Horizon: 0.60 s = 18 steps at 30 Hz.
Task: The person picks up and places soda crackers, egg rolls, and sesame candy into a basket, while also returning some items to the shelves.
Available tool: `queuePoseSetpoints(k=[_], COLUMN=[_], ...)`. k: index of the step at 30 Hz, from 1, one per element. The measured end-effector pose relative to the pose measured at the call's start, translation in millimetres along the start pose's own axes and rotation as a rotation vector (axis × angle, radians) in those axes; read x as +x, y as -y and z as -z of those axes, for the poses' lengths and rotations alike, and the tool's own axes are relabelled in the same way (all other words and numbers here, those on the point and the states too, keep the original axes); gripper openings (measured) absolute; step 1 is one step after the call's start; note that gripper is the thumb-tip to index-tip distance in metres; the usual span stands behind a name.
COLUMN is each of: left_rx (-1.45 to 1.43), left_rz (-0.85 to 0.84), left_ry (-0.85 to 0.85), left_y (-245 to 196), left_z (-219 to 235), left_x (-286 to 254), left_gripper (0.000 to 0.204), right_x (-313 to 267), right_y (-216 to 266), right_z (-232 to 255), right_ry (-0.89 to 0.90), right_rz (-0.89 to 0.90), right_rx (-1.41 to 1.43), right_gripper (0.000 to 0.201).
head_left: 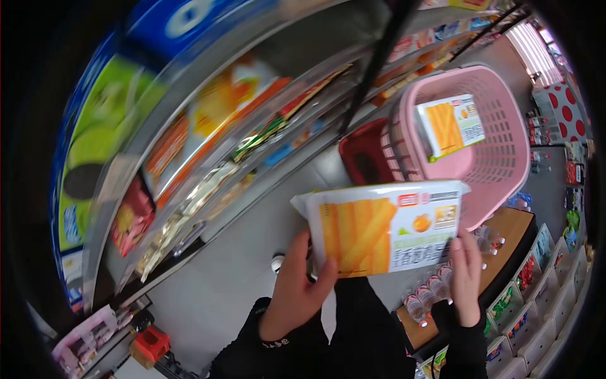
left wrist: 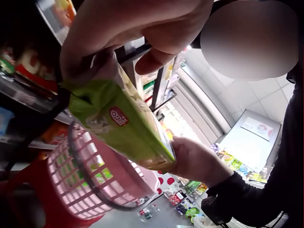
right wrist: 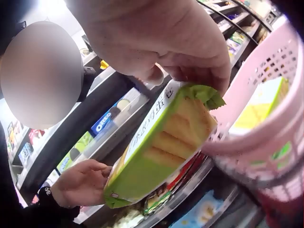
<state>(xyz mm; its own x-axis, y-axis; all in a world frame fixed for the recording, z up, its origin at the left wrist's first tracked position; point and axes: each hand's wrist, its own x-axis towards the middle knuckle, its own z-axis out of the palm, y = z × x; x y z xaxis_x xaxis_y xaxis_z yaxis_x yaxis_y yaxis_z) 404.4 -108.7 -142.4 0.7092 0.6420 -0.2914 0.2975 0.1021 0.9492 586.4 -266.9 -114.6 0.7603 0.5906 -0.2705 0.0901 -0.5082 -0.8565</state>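
Observation:
A white and green snack pack [head_left: 385, 228], printed with golden biscuit sticks, is held in front of the body by both hands. My left hand [head_left: 293, 303] grips its left end, thumb on the printed face and fingers behind. At the right end, my right hand [head_left: 466, 278] pinches the lower corner. In the left wrist view the pack's green side [left wrist: 118, 126] shows; the right wrist view has the pack [right wrist: 161, 142] slanting between the hands. A matching pack [head_left: 451, 126] lies inside the pink basket [head_left: 508, 107], just beyond the held one.
Shelves of snacks [head_left: 252, 126] run along the left. The pink basket overlaps a red stool-like object [head_left: 365, 151]. To the right, bottles [head_left: 426, 297] stand by a wooden-topped counter [head_left: 505, 221] beside white bins [head_left: 536, 303]. Grey floor [head_left: 221, 278] lies below.

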Motion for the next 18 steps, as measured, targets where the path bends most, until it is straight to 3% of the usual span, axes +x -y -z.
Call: queuePoseSetpoints(k=[5,7,9,12,18], left_rx=[0.029,0.009,0.002,-0.066,-0.108], left_rz=[0.102,0.27,0.305,0.439,0.472], left_ry=[-0.184,-0.242,-0.306,-0.403,-0.549], left_y=[69.2,91.3,112.8,147.3,201.7], left_z=[79.3,108.1,130.9,162.1,193.4], left_x=[-86.5,-121.5,-155.2,-202.6,-266.0], left_gripper=[0.039,0.037,0.034,0.03,0.028], right_x=[-52.5,-74.9,-95.2,-125.5,-160.6], right_y=[-10.2,-12.2,-4.9,-0.8,-6.1], right_z=[-109.4,-151.8,-186.8,-233.6,-297.0], right_ry=[0.307,0.388,0.512,0.609,0.722], right_rz=[0.011,0.111,0.08,0.148,0.214], right_rx=[-0.07,-0.128,-0.201,-0.212,-0.292], right_gripper=[0.026,0.029,0.029,0.027,0.029])
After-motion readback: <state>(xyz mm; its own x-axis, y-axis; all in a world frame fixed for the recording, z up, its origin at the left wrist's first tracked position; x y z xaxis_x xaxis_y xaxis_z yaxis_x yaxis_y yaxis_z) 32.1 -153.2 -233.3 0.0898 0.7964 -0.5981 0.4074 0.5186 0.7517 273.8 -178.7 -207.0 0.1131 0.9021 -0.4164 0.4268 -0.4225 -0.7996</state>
